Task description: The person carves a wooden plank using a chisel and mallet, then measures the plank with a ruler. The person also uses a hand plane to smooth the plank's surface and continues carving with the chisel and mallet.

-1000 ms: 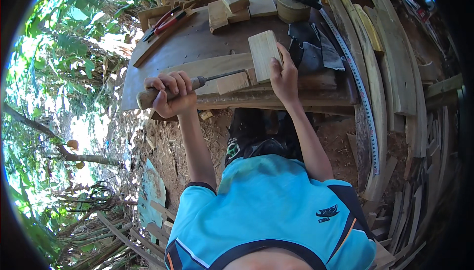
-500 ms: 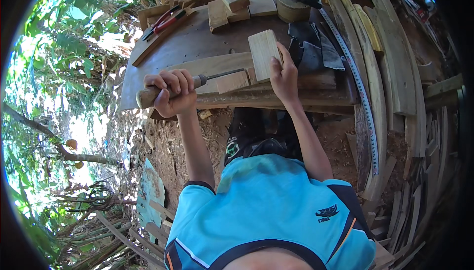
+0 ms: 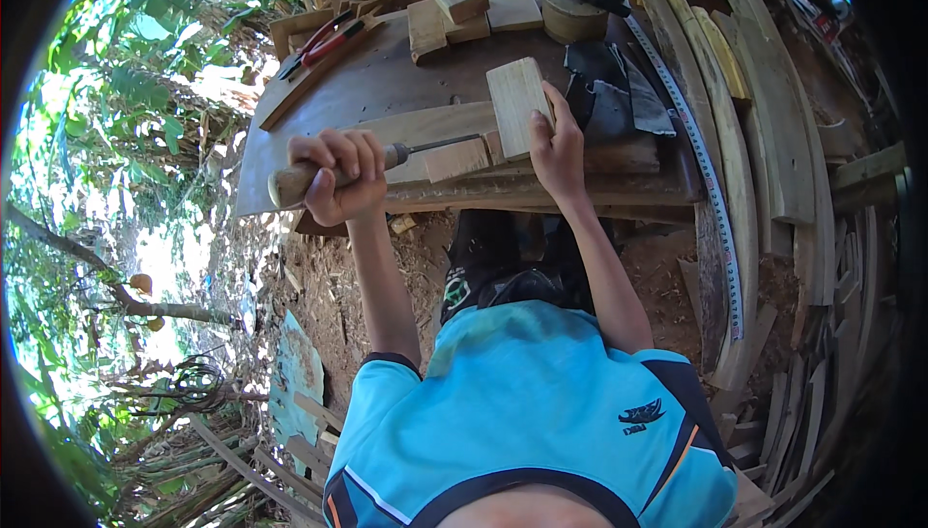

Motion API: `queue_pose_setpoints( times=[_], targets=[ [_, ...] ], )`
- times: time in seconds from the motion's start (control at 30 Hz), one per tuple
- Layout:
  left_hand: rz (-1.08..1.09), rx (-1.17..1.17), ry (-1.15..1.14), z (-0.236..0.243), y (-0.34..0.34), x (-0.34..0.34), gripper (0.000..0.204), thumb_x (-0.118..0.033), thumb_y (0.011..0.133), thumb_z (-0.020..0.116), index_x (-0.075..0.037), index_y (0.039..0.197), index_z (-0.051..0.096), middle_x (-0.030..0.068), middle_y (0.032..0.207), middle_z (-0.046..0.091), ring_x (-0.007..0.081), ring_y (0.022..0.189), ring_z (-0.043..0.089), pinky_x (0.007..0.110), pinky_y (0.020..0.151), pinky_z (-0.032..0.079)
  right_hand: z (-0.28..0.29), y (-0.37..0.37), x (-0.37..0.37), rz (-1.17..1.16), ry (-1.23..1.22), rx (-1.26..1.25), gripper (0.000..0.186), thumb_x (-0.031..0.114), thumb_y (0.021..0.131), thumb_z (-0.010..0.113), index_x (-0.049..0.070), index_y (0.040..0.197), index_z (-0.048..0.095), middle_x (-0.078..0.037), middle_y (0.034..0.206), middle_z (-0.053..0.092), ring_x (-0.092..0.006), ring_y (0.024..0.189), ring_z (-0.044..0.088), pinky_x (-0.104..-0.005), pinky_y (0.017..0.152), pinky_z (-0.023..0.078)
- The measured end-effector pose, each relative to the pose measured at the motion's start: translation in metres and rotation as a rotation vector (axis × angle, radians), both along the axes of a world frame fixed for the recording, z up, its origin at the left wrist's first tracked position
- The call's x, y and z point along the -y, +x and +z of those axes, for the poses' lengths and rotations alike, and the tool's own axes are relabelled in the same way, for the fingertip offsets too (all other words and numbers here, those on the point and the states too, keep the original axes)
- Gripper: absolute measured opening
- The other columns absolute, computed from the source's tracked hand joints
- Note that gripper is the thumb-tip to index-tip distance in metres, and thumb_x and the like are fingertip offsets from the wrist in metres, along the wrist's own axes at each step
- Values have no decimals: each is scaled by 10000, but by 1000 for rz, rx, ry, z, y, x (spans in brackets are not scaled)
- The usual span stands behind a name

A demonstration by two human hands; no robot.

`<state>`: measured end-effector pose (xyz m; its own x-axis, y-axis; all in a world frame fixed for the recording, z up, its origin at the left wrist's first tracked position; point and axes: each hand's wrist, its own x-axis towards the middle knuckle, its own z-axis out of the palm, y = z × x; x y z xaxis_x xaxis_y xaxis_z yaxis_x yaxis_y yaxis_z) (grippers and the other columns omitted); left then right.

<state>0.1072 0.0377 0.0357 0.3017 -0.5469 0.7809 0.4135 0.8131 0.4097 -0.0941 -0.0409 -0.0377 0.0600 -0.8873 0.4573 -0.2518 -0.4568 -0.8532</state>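
A: Item one, left hand (image 3: pixel 338 178)?

B: Left-centre of the frame. Grip clenched around the wooden handle of a chisel (image 3: pixel 372 161). Long axis runs nearly level, handle at left, steel shank pointing right.

A: Where does the shank end?

B: Its tip meets the left edge of a small wood piece (image 3: pixel 456 159) lying on the bench (image 3: pixel 387 84), centre frame.

A: Item two, right hand (image 3: pixel 558 146)?

B: Just right of centre. Grip closed on the right edge of a pale wood block (image 3: pixel 520 106), long axis running up the frame, crossing the chisel's line.

A: Which hand is nearer the small piece?

B: The right; it lies just left of that hand, with the block touching it.

A: Remainder?

B: Red-handled pliers (image 3: pixel 321 43) upper left; steel ruler (image 3: pixel 698 156) along the right edge.
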Motion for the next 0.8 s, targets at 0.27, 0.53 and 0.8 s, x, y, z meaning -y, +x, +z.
queue_pose_setpoints(
  times=[0.27, 0.53, 0.8],
  targets=[
    [115, 314, 674, -49, -35, 38, 330, -188, 872, 488, -43, 597, 380, 37, 550, 423, 134, 536, 444, 238, 551, 377, 0, 1, -1, 0, -13, 5, 361, 110, 838, 436, -43, 1165, 444, -221, 1125, 522, -322, 1062, 507, -344, 896, 386],
    [1, -222, 634, -53, -44, 43, 449, -324, 945, 330, -106, 561, 248, -13, 508, 198, 115, 461, 212, 272, 484, 248, -5, 0, 3, -8, -59, -6, 365, 119, 838, 436, -48, 1163, 444, -231, 1120, 523, -336, 1070, 499, -355, 895, 387],
    [-118, -163, 549, -54, -47, 48, 489, -419, 920, 331, -105, 554, 251, -20, 486, 173, 92, 416, 128, 275, 416, 154, -2, 1, 1, -6, -33, -9, 372, 127, 838, 433, -54, 1164, 442, -236, 1121, 521, -340, 1063, 503, -360, 901, 379]
  ],
)
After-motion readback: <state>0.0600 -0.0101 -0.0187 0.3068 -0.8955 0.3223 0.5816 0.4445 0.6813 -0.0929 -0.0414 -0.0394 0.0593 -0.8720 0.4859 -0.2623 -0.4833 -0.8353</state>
